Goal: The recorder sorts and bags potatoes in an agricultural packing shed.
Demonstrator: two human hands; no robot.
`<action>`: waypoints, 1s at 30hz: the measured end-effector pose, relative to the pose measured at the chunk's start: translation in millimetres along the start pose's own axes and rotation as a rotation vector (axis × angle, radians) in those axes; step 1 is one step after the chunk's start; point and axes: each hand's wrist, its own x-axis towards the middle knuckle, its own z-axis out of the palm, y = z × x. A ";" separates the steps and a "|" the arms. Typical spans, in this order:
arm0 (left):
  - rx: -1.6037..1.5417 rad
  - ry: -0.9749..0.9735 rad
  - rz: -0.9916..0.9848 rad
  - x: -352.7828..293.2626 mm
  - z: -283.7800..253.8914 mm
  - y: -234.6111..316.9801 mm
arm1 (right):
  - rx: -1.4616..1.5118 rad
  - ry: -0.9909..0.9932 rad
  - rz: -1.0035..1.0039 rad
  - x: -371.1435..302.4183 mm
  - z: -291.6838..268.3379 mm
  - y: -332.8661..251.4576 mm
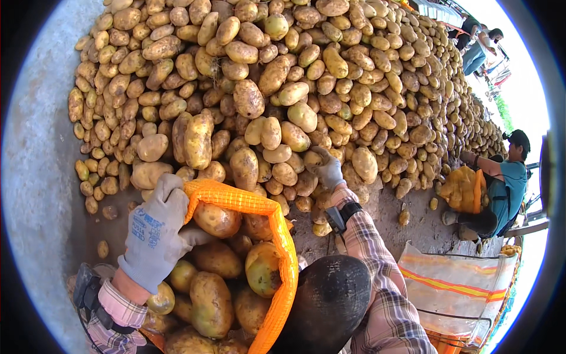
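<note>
The left hand, in a grey, smooth-coated knit glove, grips the rim of the orange mesh sack, thumb inside the mouth. The right hand, gloved alike, reaches past the sack's far right side, fingers bent against potatoes in the heap; whether it grasps one I cannot tell. The sack's weave is coarse, its edge folded into a thick, ribbed band. Just right of the sack, a rounded, scuffed black knee hides the floor behind it; the plaid right sleeve crosses beyond that. Farther right stands a translucent, orange-striped bag with dark wire; beyond it a co-worker in teal crouches by another orange sack. Past the sack's far edge spreads the potato heap, oblong, lumpy and soil-smeared. The potatoes inside the sack are large, yellow-brown and dirt-speckled, some tinged green.
</note>
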 end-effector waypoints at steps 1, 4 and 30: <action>0.001 0.024 0.018 -0.1 -0.7 -2.0 | 0.118 0.043 0.023 -5.5 -8.0 4.5; -0.005 0.026 0.023 2.7 -0.2 -1.4 | 0.414 0.079 0.104 -24.5 -35.8 25.4; -0.015 0.113 0.114 -0.3 -2.6 0.1 | 0.302 0.184 -0.210 -74.7 -64.9 -0.7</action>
